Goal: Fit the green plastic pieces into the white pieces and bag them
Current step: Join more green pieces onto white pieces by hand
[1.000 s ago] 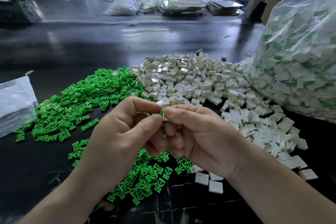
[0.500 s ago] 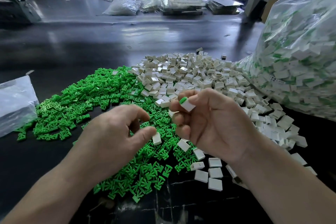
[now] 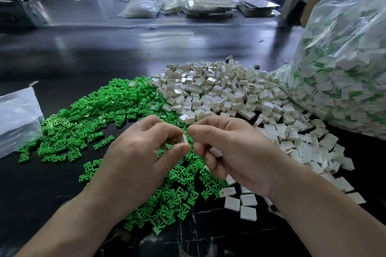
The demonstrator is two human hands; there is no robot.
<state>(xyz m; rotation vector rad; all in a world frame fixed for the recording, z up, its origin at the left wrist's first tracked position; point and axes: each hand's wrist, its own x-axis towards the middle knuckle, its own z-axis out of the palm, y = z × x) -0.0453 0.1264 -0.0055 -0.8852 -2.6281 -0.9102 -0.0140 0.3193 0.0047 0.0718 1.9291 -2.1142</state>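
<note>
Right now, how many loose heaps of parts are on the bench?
2. The green pieces are heaped front-left, running under the left hand and right hand. The white pieces are heaped behind-right, reaching the filled bag. The hands may hide more.

The table (image 3: 104,58) is dark and glossy, with light reflecting on its far part. On the near part lies a wide heap of green pieces (image 3: 100,115), and just beside it on the right a heap of white pieces (image 3: 219,89); the two heaps touch at their edges. A big clear bag (image 3: 344,79), full of white-and-green parts, stands at the right against the white heap. A small clear bag (image 3: 16,115) lies at the left edge. On the far side lie another plastic bag (image 3: 142,7) and some flat trays (image 3: 211,4).
</note>
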